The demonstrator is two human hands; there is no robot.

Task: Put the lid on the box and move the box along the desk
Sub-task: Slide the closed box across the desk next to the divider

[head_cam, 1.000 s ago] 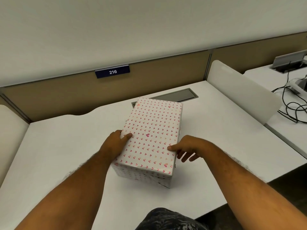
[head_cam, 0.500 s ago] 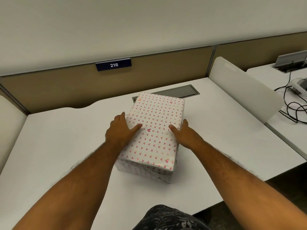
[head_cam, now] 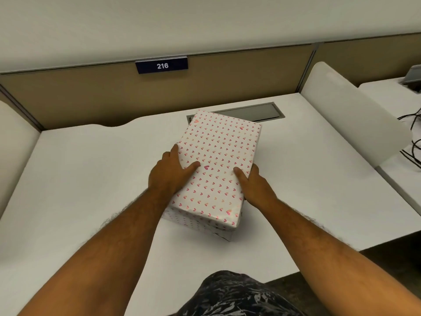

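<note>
A white box (head_cam: 198,221) printed with small pink hearts stands on the white desk (head_cam: 79,179), slightly turned. Its matching lid (head_cam: 218,156) sits on top and covers it. My left hand (head_cam: 170,173) clasps the left long side, thumb lying on the lid. My right hand (head_cam: 252,184) holds the right long side the same way, thumb on top, fingers hidden behind the box's edge.
A grey cable hatch (head_cam: 250,111) lies in the desk just behind the box. A tan partition with a plate reading 216 (head_cam: 161,65) closes the back. White dividers (head_cam: 350,110) flank the desk; black cables (head_cam: 412,142) lie on the neighbouring desk at right.
Both hands slid forward from the box's near end to its long sides and closed on it. The box has hardly shifted on the desk.
</note>
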